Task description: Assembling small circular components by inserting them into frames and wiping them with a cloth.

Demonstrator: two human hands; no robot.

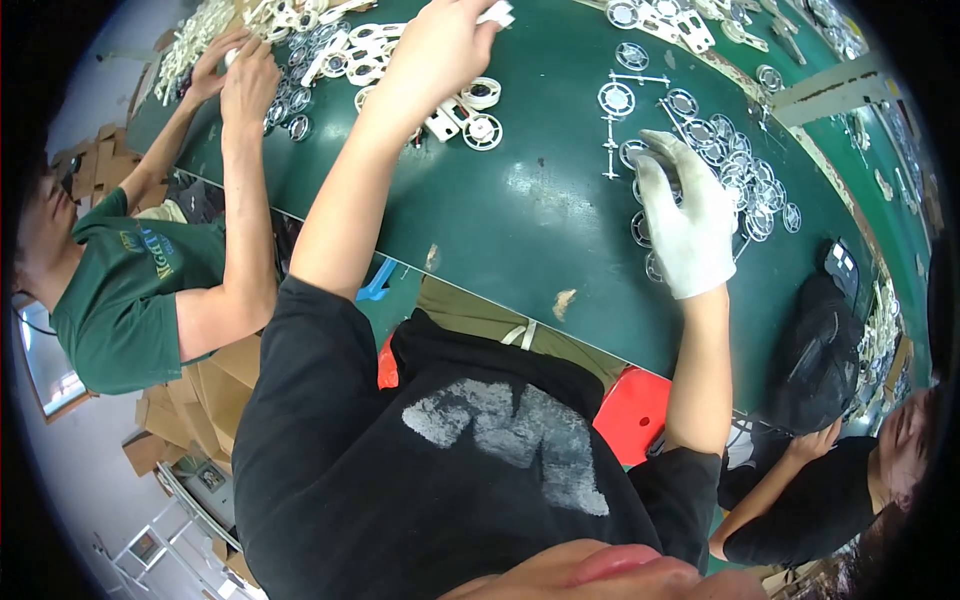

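Two hands work well apart over the green table [540, 205] in the head view, the only one I have. The left hand [443, 55], bare, reaches to the top edge, and I read its thumb and fingers as pinched on a small white piece [497, 14]; the frame cuts off too much to tell its shape. The right hand [692, 228], in a white glove, curves over the silver spoked rings [762, 195] on the right of the table. One ring lies right by its thumb and fingertips, but I cannot tell whether they grip it.

I judge the rings light and stiff, and their shiny faces perhaps slippery under a glove. I would take one by its outer rim — thumb and finger on opposite edges — and spare the thin spokes. The slim silver strips [610, 147] beside them look easier to bend or snap, so I would lift those near the middle. Rings overlap in the heap and may snag.

Cream moulded parts with round ends [481, 131] lie below the left hand; they look rigid, best held by their broad bodies. At the left, a co-worker's hands [250, 85] meet over more parts.
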